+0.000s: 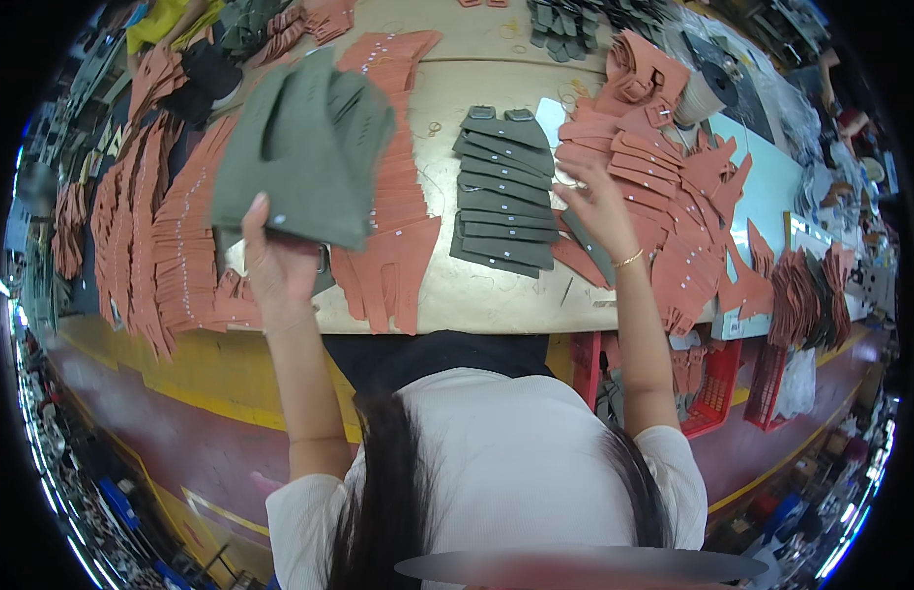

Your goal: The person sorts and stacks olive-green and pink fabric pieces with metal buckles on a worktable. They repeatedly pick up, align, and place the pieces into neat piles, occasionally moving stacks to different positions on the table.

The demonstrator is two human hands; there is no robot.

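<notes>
My left hand (283,264) grips the lower edge of dark green cut shoe-upper pieces (299,162), thumb on top, held above the table at the left. The pieces look like flat leather or synthetic with slots, slightly blurred. My right hand (599,202), a thin bracelet at its wrist, hovers at the right with fingers apart and nothing seen in them. It is beside a neat, overlapping stack of dark green strap pieces (504,202), two of which show buckles at the far end. Another dark green strip (587,244) lies below that hand.
Fanned rows of orange cut pieces (191,231) cover the left of the table (496,307); more orange pieces (663,216) are heaped right. A thread cone (700,98) stands behind them. Red crates (712,388) sit under the right edge. Another person's yellow garment (167,22) shows far left.
</notes>
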